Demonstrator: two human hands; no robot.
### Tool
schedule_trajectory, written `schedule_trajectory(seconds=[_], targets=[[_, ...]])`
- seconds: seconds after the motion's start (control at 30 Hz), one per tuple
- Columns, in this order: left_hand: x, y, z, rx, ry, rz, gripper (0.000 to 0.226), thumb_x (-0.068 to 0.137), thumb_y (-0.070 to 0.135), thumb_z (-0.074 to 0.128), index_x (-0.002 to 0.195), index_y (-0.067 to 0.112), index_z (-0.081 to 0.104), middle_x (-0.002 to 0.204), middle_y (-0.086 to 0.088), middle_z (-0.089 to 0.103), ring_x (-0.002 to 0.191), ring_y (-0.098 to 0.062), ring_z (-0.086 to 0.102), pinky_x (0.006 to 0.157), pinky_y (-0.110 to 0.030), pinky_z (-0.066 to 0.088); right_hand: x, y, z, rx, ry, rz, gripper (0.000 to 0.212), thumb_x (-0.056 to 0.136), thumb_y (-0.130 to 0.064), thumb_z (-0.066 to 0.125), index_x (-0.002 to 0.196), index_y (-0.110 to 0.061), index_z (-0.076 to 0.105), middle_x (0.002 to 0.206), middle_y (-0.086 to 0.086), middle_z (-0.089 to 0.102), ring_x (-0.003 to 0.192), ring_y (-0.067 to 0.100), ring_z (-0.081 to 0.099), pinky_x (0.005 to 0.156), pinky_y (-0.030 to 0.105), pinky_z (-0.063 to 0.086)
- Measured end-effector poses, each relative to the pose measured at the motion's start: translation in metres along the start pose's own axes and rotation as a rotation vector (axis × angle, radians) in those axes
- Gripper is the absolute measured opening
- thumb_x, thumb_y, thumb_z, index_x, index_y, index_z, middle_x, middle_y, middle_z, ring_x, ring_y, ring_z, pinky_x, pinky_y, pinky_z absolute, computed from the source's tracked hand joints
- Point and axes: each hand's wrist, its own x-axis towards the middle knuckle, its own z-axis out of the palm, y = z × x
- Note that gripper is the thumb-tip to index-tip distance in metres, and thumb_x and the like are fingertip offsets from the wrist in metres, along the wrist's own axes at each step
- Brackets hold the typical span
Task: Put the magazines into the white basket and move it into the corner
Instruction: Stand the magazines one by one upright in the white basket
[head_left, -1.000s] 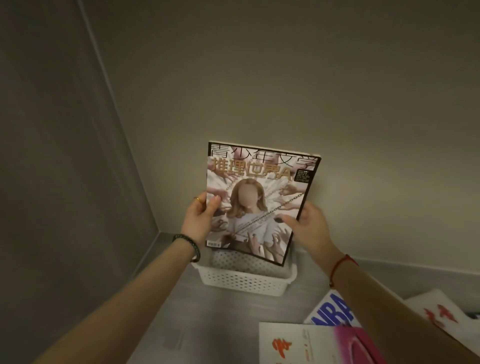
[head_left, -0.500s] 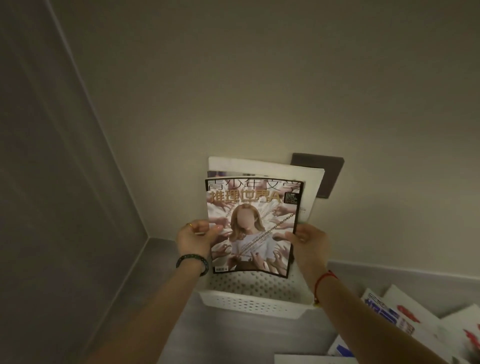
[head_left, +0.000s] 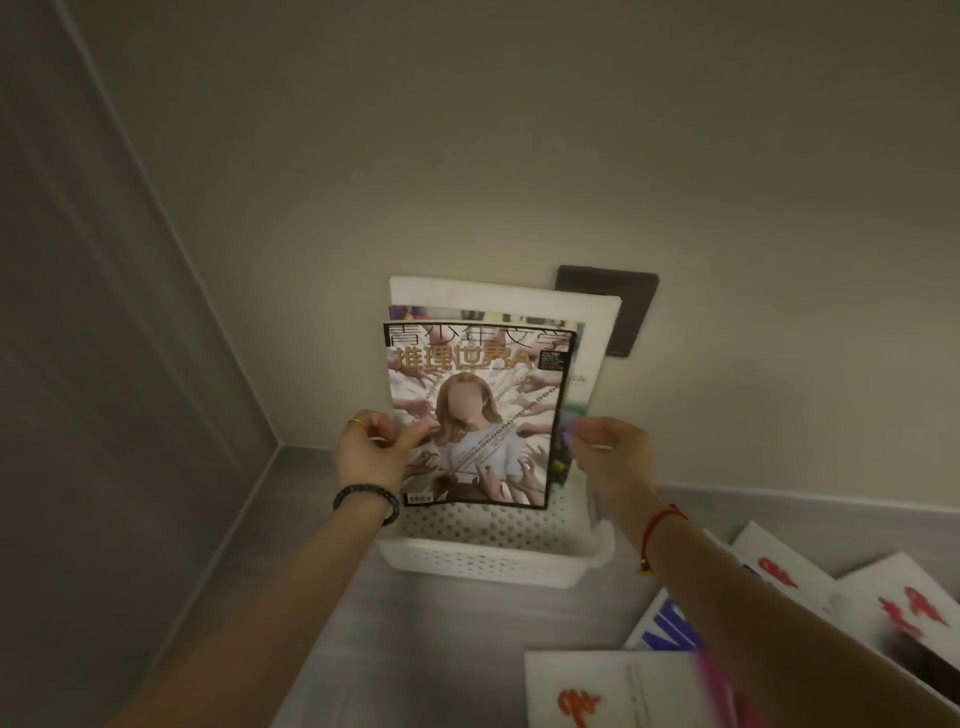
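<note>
The magazine (head_left: 475, 415) stands upright, long axis vertical, between both hands, directly above the basket (head_left: 493, 564). Left hand (head_left: 371, 452) pinches its left edge; right hand (head_left: 613, 457) clasps its right edge, equally near.

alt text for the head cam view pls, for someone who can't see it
Two bare hands, left hand and right hand, stand an illustrated magazine upright in a white basket against a beige wall, in front of other magazines. More magazines lie on the grey surface to the right.
</note>
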Motion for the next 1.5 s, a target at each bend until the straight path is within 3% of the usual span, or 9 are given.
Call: schedule_trajectory(seconds=[0.5,0.63,0.7,0.9,0.97,1.07,1.23,1.33,1.5], targets=[[-0.255,-0.006,0.044,-0.004,-0.574,-0.182,0.013,0.079,0.018,0.066,0.089,0.015,0.059,0.087,-0.004,0.064,0.084,-0.021,0.060,0.076,-0.029,0.048,-0.102,0.075,-0.239,-0.021,-0.016,0.164,0.022,0.075,0.006,0.065,0.094,-0.006,0.066,0.086,0.014,0.067,0.072,0.025,0.063,0.073,0.034,0.054],[-0.325,-0.014,0.078,0.041,-0.699,-0.262,0.022,0.084,0.025,0.060,0.102,0.013,0.059,0.102,-0.005,0.061,0.097,-0.022,0.058,0.087,-0.031,0.047,-0.131,0.126,-0.295,-0.119,-0.029,0.222,0.032,0.074,0.002,0.068,0.106,0.000,0.061,0.095,0.008,0.063,0.086,0.021,0.060,0.078,0.019,0.052],[-0.353,-0.016,0.091,0.063,-0.746,-0.278,0.019,0.085,0.030,0.057,0.100,0.019,0.058,0.097,0.004,0.059,0.091,-0.013,0.056,0.081,-0.023,0.046,-0.147,0.152,-0.319,-0.213,-0.069,0.278,0.033,0.074,-0.008,0.071,0.105,-0.007,0.061,0.091,-0.001,0.063,0.080,0.013,0.058,0.058,0.005,0.047],[-0.396,-0.020,0.119,0.176,-0.716,-0.186,0.019,0.085,0.033,0.056,0.069,0.038,0.049,0.069,0.020,0.051,0.070,0.001,0.050,0.060,-0.011,0.035,-0.183,0.211,-0.348,-0.363,-0.018,0.537,0.033,0.075,-0.008,0.066,0.108,-0.007,0.057,0.092,0.011,0.066,0.076,0.026,0.064,0.053,0.027,0.052],[-0.403,-0.024,0.124,0.207,-0.719,-0.194,0.003,0.085,0.033,0.056,0.082,0.035,0.055,0.075,0.015,0.057,0.076,-0.007,0.055,0.064,-0.017,0.039,-0.193,0.219,-0.346,-0.284,0.042,0.551,0.033,0.069,0.001,0.066,0.101,0.001,0.058,0.087,0.016,0.066,0.075,0.030,0.064,0.060,0.033,0.054],[-0.410,-0.027,0.128,0.210,-0.707,-0.224,0.030,0.084,0.033,0.057,0.111,0.020,0.058,0.101,0.005,0.065,0.094,-0.014,0.058,0.080,-0.024,0.041,-0.205,0.225,-0.341,-0.158,0.085,0.571,0.028,0.069,0.001,0.065,0.095,0.006,0.056,0.084,0.022,0.065,0.073,0.032,0.062,0.062,0.037,0.053],[-0.416,-0.017,0.127,0.214,-0.744,-0.197,0.041,0.082,0.039,0.057,0.119,0.022,0.053,0.108,0.000,0.067,0.096,-0.016,0.061,0.083,-0.031,0.051,-0.208,0.213,-0.345,-0.117,0.051,0.481,0.009,0.073,0.008,0.059,0.070,0.000,0.060,0.070,0.016,0.060,0.068,0.028,0.056,0.067,0.035,0.045],[-0.413,0.000,0.129,0.283,-0.778,0.010,0.073,0.077,0.043,0.062,0.139,0.025,0.028,0.133,0.000,0.048,0.123,-0.022,0.047,0.099,-0.036,0.046,-0.203,0.182,-0.346,-0.176,-0.057,0.293,0.013,0.076,0.004,0.061,0.077,-0.009,0.064,0.077,0.008,0.066,0.078,0.024,0.062,0.069,0.030,0.051],[-0.393,0.074,0.129,0.653,-0.768,0.811,0.084,0.077,0.047,0.059,0.133,0.051,-0.004,0.150,0.010,-0.013,0.142,-0.019,-0.015,0.115,-0.037,-0.013,-0.186,0.098,-0.338,-0.289,-0.204,-0.123,0.018,0.076,-0.012,0.066,0.059,-0.011,0.064,0.057,0.002,0.063,0.051,0.011,0.056,0.055,0.006,0.041]])
